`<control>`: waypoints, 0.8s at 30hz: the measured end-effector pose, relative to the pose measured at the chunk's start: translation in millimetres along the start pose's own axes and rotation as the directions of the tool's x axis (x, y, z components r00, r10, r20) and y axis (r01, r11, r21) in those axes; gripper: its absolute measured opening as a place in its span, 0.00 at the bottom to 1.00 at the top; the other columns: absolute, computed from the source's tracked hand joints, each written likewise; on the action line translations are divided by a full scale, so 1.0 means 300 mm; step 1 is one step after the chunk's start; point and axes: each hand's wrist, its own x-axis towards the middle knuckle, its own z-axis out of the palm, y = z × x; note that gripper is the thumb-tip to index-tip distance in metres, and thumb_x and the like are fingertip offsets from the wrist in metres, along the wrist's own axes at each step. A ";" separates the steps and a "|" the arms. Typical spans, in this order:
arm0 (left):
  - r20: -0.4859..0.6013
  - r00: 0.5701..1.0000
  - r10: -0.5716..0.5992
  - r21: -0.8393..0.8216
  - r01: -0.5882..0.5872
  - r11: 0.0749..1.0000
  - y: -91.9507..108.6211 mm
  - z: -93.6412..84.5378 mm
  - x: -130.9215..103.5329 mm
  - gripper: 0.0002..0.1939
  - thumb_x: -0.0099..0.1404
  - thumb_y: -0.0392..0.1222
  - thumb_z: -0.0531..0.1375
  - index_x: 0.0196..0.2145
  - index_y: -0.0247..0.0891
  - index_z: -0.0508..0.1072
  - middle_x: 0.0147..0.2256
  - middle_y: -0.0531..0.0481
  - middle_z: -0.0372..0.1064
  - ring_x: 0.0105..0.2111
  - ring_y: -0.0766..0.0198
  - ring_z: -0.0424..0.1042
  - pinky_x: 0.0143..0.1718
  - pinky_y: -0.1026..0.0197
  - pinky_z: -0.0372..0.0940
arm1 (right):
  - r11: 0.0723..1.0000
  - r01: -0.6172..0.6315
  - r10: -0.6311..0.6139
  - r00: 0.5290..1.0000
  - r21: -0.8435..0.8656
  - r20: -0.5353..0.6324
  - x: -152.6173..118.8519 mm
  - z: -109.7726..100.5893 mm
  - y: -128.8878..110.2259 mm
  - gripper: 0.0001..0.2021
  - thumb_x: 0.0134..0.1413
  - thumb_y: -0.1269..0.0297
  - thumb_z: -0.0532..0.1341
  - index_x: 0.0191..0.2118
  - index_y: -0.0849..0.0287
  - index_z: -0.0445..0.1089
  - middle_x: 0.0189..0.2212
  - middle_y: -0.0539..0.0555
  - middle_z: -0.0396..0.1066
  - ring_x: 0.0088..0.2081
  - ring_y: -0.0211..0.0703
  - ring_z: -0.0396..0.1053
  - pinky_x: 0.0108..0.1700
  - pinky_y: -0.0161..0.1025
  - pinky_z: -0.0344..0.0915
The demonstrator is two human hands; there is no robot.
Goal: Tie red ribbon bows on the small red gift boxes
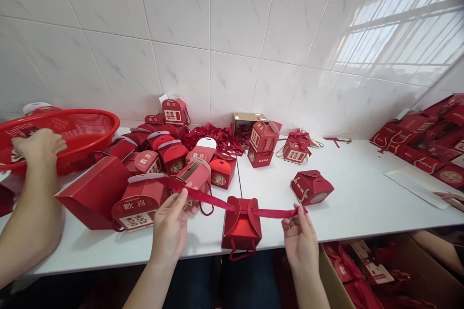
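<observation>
A small red gift box point(241, 231) stands at the table's front edge, its curved top flaps folded inward and a cord handle hanging over the edge. Through its top runs a red ribbon point(272, 213), stretched out to both sides. My left hand point(170, 224) pinches the ribbon's left part between thumb and fingers, close to the crowded boxes. The ribbon's right end is pinched by my right hand point(300, 234). Both hands are apart from the box itself. Beyond my right hand, another closed red box point(311, 187) rests on the table.
Many red boxes point(145, 198) crowd the left of the white table point(348, 203). Behind them lies a ribbon heap point(217, 139). A co-worker's hand point(38, 145) is at a red basket point(87, 130). A cardboard carton point(328, 275) stands below, right. More boxes point(416, 140) are piled far right.
</observation>
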 end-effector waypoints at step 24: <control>0.744 0.668 -0.004 0.262 -0.287 0.922 0.109 0.340 -0.041 0.09 0.63 0.44 0.59 0.27 0.37 0.71 0.21 0.55 0.65 0.24 0.69 0.63 0.29 0.65 0.61 | 0.864 0.318 -0.009 0.784 -0.390 0.620 -0.026 0.421 -0.183 0.08 0.47 0.61 0.66 0.30 0.60 0.72 0.20 0.48 0.71 0.17 0.31 0.60 0.21 0.31 0.58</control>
